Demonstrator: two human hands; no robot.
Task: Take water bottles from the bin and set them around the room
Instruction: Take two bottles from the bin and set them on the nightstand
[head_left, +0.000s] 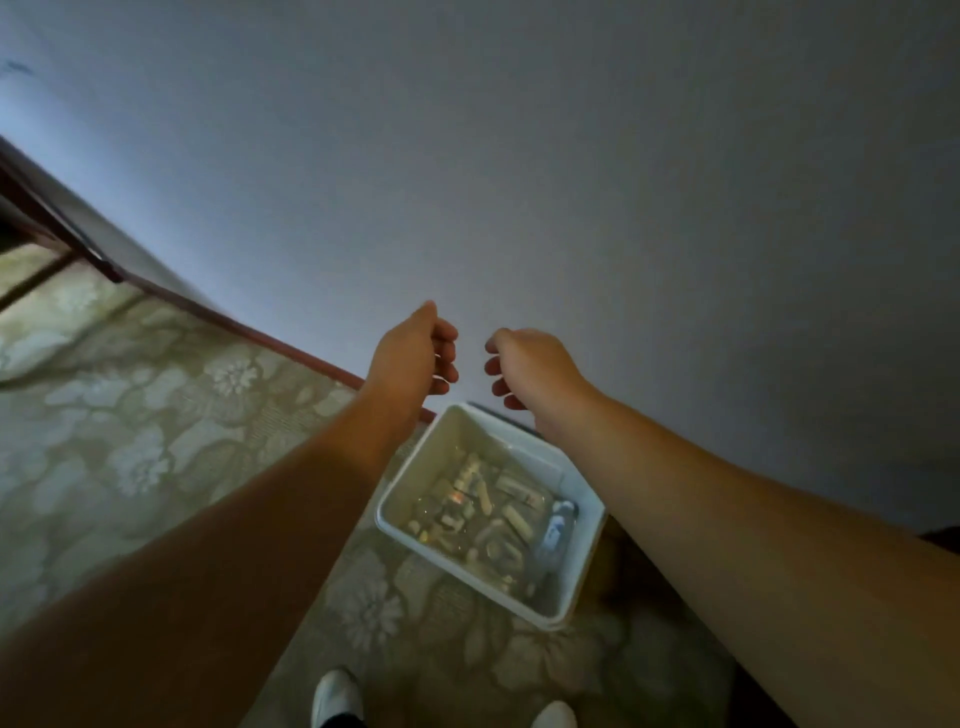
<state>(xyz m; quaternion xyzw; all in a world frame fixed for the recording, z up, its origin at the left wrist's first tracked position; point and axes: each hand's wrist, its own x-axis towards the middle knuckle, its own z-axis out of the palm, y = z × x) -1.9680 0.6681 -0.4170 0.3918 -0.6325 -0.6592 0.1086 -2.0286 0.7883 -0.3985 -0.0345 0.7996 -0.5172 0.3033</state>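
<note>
White bin (582, 561) on floral carpet (130, 415), against pale wall (571, 182), full of water bottles (514, 519). Above bin: left hand (415, 353) and right hand (524, 364), fingers loosely curled, holding nothing. White shoes (337, 696) below bin.

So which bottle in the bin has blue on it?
The bottle lying along the bin's right wall. It has a blue label; the other bottles piled beside it look clear with pale labels.

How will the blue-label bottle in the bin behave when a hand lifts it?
The bottle looks like clear thin plastic, so it may dent under a tight grip. It lies on its side among others in the bin, so neighbours could shift. Set down sideways, its round body would probably roll.
</note>
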